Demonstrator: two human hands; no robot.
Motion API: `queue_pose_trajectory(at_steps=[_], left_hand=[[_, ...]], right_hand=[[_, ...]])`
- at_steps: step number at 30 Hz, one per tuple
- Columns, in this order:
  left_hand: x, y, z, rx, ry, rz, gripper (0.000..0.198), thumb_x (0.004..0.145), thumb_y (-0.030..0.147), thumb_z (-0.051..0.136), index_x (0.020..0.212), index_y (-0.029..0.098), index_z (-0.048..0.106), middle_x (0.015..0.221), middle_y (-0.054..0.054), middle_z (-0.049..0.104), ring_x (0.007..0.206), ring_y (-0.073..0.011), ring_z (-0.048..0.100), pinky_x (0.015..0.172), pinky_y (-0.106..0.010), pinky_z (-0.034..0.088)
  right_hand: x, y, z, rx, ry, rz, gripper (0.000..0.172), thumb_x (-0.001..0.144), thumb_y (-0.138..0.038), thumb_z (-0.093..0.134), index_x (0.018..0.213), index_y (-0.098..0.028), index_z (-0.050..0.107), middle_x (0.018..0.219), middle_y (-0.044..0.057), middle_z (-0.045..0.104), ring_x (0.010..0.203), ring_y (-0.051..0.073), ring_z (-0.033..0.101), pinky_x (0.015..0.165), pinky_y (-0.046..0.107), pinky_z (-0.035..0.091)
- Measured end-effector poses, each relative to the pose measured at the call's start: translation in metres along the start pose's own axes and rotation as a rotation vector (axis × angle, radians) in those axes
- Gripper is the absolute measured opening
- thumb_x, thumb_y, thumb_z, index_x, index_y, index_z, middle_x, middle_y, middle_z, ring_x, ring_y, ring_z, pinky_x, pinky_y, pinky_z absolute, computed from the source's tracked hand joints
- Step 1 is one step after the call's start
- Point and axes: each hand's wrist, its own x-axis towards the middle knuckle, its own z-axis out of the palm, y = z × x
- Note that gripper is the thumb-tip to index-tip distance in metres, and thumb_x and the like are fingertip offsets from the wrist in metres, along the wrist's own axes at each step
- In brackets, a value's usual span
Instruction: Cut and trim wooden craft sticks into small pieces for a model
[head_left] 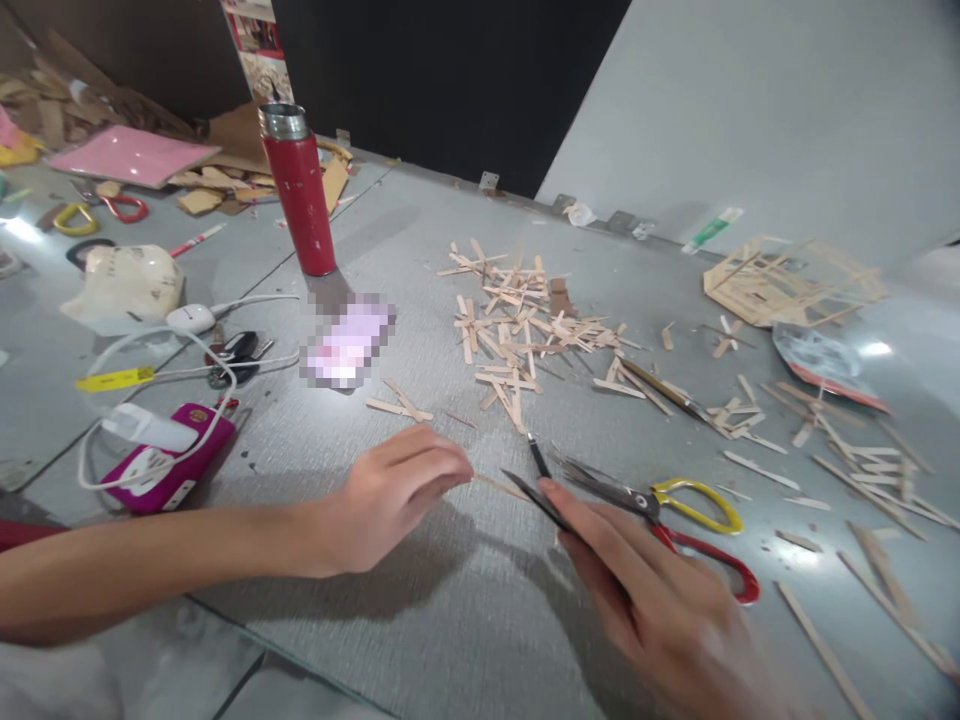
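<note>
My left hand (397, 495) is closed in a pinch on one end of a thin wooden stick (499, 486) just above the table. In my right hand (645, 590) is a dark, pointed blade (536, 497), and its handle is hidden by my fingers. The blade meets the stick's other end; whether it cuts into the wood I cannot tell. Scissors (649, 503) with one yellow and one red handle lie on the table beside my right hand. A slim black pen-like tool (537, 456) rests just beyond the blade.
Behind my hands lies a heap of short wooden sticks (517, 320). At the left are a red bottle (300, 195), a blurred phone (351, 342) and a purple power bank (169, 460) with a white cable. A wooden stick frame (787, 282) and scattered strips lie right.
</note>
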Motion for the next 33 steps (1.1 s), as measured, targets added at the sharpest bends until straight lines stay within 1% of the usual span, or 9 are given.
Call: queue_pose_trajectory(at_steps=[2,6,8,10,13,17,22,26,33], left_hand=[[0.003,0.001,0.001,-0.049,-0.035,-0.169,0.013,0.100,0.008,0.058,0.096,0.015,0.067,0.089,-0.006,0.072,0.081,-0.0134,0.067,0.075,-0.024,0.056],[0.011,0.008,-0.001,-0.141,-0.149,-0.600,0.013,0.097,0.018,0.064,0.085,0.017,0.068,0.072,0.001,0.069,0.064,-0.0108,0.061,0.062,-0.021,0.049],[0.015,0.011,-0.002,-0.264,-0.202,-0.741,0.014,0.097,0.022,0.062,0.085,0.017,0.066,0.068,0.002,0.067,0.060,-0.0104,0.060,0.059,-0.021,0.046],[0.017,0.013,-0.002,-0.397,-0.228,-0.821,0.014,0.097,0.024,0.061,0.086,0.016,0.064,0.071,0.001,0.069,0.060,-0.0103,0.061,0.057,-0.021,0.046],[0.019,0.015,-0.002,-0.499,-0.228,-0.868,0.012,0.095,0.023,0.061,0.086,0.016,0.063,0.076,-0.002,0.071,0.061,-0.0105,0.062,0.057,-0.021,0.047],[0.020,0.014,-0.004,-0.493,-0.233,-0.881,0.011,0.095,0.024,0.061,0.090,0.015,0.066,0.075,-0.003,0.072,0.061,-0.0105,0.061,0.059,-0.021,0.049],[0.019,-0.001,-0.003,-0.437,-0.397,-0.950,0.019,0.095,0.020,0.059,0.079,0.014,0.067,0.066,0.000,0.068,0.053,-0.0094,0.060,0.051,-0.019,0.043],[0.014,-0.013,-0.001,-0.420,-0.455,-0.999,0.022,0.095,0.022,0.058,0.076,0.014,0.067,0.064,-0.001,0.067,0.049,-0.0106,0.060,0.042,-0.018,0.040],[0.007,-0.019,0.003,-0.479,-0.447,-1.049,0.023,0.097,0.026,0.059,0.078,0.014,0.063,0.063,-0.001,0.066,0.051,-0.0132,0.065,0.046,-0.022,0.052]], right_hand=[[-0.004,0.001,0.004,0.005,-0.058,-0.024,0.062,0.104,-0.009,0.045,0.163,-0.021,0.030,0.114,0.007,0.077,0.087,0.016,0.076,0.060,0.022,0.057],[-0.009,0.002,0.006,-0.106,-0.108,-0.093,0.069,0.097,0.001,0.041,0.163,-0.017,0.030,0.104,0.006,0.076,0.080,0.015,0.075,0.065,0.023,0.056],[-0.009,0.002,0.005,-0.190,-0.099,-0.132,0.073,0.094,0.004,0.041,0.163,-0.017,0.030,0.107,0.008,0.076,0.083,0.016,0.075,0.070,0.026,0.057],[-0.007,0.002,0.002,-0.253,-0.089,-0.160,0.076,0.092,0.006,0.041,0.164,-0.016,0.029,0.109,0.010,0.076,0.085,0.018,0.075,0.073,0.029,0.057],[-0.002,0.001,-0.002,-0.310,-0.083,-0.176,0.077,0.091,0.007,0.040,0.164,-0.017,0.030,0.107,0.009,0.076,0.083,0.019,0.074,0.075,0.031,0.057],[0.003,0.000,-0.005,-0.332,-0.112,-0.202,0.078,0.090,0.007,0.038,0.165,-0.015,0.026,0.103,0.008,0.076,0.080,0.020,0.074,0.071,0.031,0.057],[0.005,0.000,0.007,-0.289,-0.239,-0.231,0.083,0.081,0.008,0.035,0.162,-0.009,0.027,0.095,0.007,0.074,0.068,0.019,0.070,0.057,0.029,0.054],[0.002,0.001,0.023,-0.279,-0.339,-0.259,0.082,0.077,0.007,0.040,0.157,-0.008,0.035,0.089,0.005,0.069,0.066,0.019,0.068,0.052,0.029,0.053],[0.004,-0.001,0.028,-0.340,-0.332,-0.284,0.076,0.080,0.006,0.043,0.154,-0.008,0.040,0.092,0.007,0.069,0.067,0.019,0.066,0.053,0.029,0.052]])
